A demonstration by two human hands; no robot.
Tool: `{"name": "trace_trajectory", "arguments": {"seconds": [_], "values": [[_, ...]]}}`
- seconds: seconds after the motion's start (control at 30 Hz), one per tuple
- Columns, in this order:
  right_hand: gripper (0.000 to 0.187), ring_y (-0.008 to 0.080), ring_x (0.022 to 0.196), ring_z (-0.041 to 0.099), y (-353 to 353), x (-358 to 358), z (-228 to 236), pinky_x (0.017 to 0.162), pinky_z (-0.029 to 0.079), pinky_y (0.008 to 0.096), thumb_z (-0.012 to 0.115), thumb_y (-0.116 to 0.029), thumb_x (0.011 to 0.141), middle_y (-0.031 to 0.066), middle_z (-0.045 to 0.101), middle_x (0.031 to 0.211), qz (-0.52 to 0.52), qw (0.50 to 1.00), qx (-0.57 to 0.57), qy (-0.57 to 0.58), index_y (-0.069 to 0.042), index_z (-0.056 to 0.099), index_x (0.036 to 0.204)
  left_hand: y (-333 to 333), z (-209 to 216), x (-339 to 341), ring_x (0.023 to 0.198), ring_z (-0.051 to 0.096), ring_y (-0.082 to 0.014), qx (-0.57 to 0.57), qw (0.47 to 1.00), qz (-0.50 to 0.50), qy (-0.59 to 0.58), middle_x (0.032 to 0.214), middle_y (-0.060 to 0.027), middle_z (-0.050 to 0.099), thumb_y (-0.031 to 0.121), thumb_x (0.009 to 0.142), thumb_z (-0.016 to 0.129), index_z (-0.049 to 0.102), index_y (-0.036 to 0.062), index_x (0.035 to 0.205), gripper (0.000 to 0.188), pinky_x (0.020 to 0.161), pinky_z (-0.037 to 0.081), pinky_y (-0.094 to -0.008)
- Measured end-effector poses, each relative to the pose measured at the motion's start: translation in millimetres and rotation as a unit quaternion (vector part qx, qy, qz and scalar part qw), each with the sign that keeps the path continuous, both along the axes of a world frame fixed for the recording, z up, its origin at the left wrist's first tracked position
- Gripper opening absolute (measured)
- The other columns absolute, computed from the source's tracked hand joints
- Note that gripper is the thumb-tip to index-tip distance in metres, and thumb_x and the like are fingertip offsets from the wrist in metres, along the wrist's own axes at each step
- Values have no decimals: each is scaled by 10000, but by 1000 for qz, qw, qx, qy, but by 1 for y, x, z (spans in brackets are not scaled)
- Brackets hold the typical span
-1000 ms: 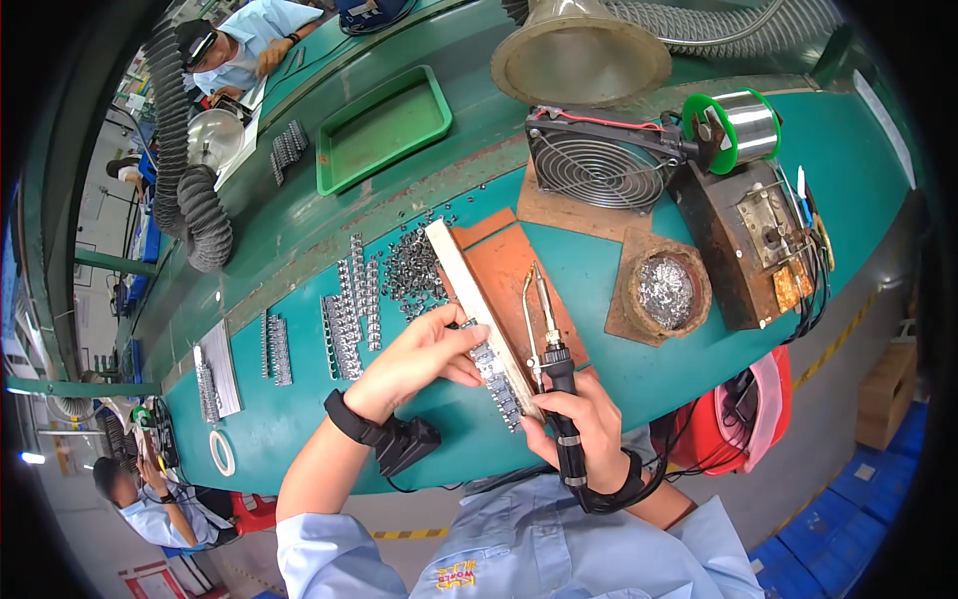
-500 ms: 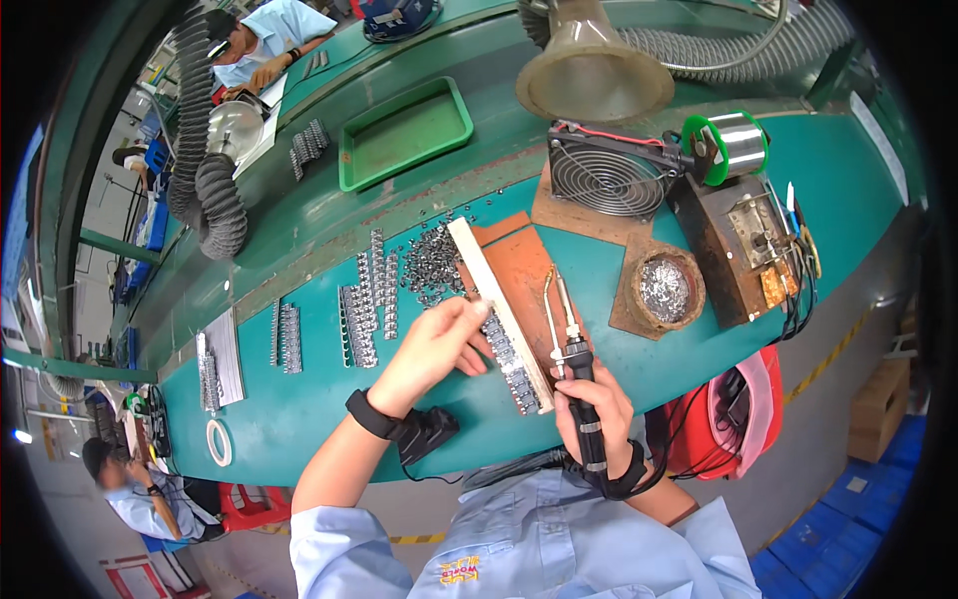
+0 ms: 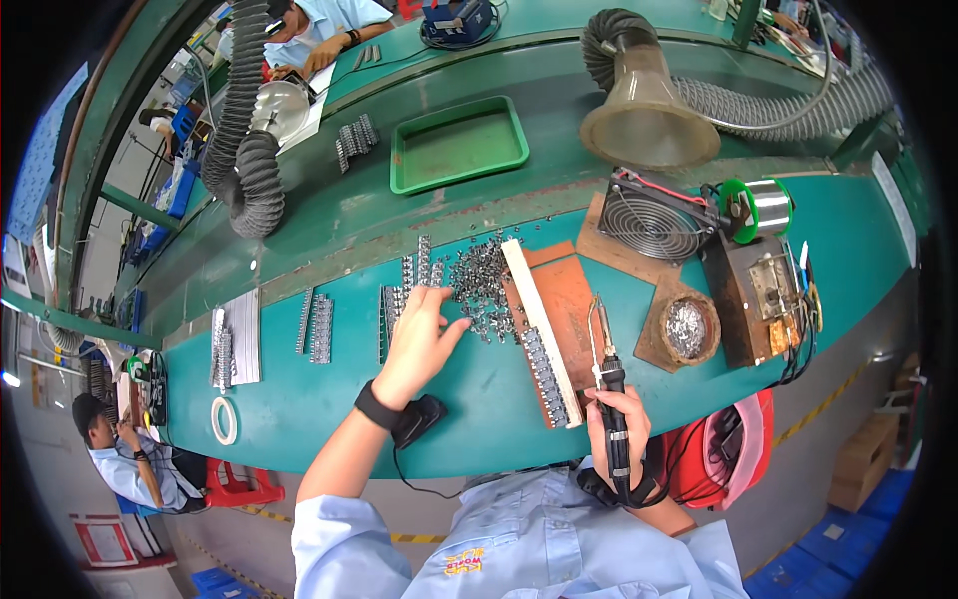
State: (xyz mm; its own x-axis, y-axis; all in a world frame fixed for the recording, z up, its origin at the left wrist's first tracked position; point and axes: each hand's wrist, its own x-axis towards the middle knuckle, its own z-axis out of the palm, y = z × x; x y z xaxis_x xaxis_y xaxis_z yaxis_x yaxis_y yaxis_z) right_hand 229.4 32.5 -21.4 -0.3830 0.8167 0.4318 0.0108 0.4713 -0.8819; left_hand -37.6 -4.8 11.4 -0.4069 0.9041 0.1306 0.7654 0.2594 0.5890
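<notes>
My right hand (image 3: pixel 621 419) is wrapped round a black soldering iron (image 3: pixel 616 439) with a thin metal tube alongside its tip. The iron points up and away, just right of a pale wooden bar (image 3: pixel 539 324) on a brown board (image 3: pixel 569 299). Along the bar's left side lies a row of small metal parts (image 3: pixel 545 379). My left hand (image 3: pixel 421 344) is open, thumb apart from the fingers, over the near end of several metal strips (image 3: pixel 423 262), partly hiding them. Beside its fingertips spreads a pile of small loose metal parts (image 3: pixel 481 280).
At the right stand a fan (image 3: pixel 654 225), a solder wire spool (image 3: pixel 763 208), a box-shaped station (image 3: pixel 743 324) and a round pot (image 3: pixel 687 327). A green tray (image 3: pixel 459 145) and a fume hood (image 3: pixel 649 120) are behind. Tape roll (image 3: pixel 224 420) lies left; co-workers sit beyond.
My left hand has left the row of parts by the wooden bar and moved left to the metal strips. The right hand keeps the soldering iron. The whole view has shifted.
</notes>
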Motion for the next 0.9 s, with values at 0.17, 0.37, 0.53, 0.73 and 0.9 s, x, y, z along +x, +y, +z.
{"name": "trace_trajectory", "arguments": {"seconds": [0.17,0.37,0.53,0.73,0.9], "values": [[286,251,761,602,2,-4,1,663,476,298,598,111,717,165,595,870,-2,1000,6,4,-9,543,970,29,-6,-7,651,582,-178,-17,999,-33,-38,880,-109,548,79,756,663,557,3,990,268,593,482,-281],[278,249,750,604,1,-3,0,652,478,296,602,109,717,168,593,865,-9,1000,-6,-7,-8,543,962,34,-1,0,628,566,-179,-30,989,-130,-71,856,-103,548,59,766,640,569,27,993,241,581,468,-285],[280,250,751,606,2,-4,0,649,481,304,604,109,715,175,595,864,-4,1000,6,-20,-4,539,963,27,-4,1,633,560,-182,2,991,-133,-21,833,-101,543,34,777,614,579,34,982,208,581,457,-283],[273,253,761,602,1,-6,-2,685,478,322,590,98,727,180,600,860,-12,999,17,-45,-10,520,968,21,4,12,664,561,-190,63,992,-95,-47,781,-97,536,0,772,605,583,16,937,167,587,450,-290],[285,266,773,612,-1,-5,-2,699,488,333,603,108,710,182,601,867,-22,998,14,-59,-5,532,962,16,-2,11,686,560,-195,98,988,-75,-90,764,-93,532,-26,755,613,572,5,912,165,598,449,-290]]}}
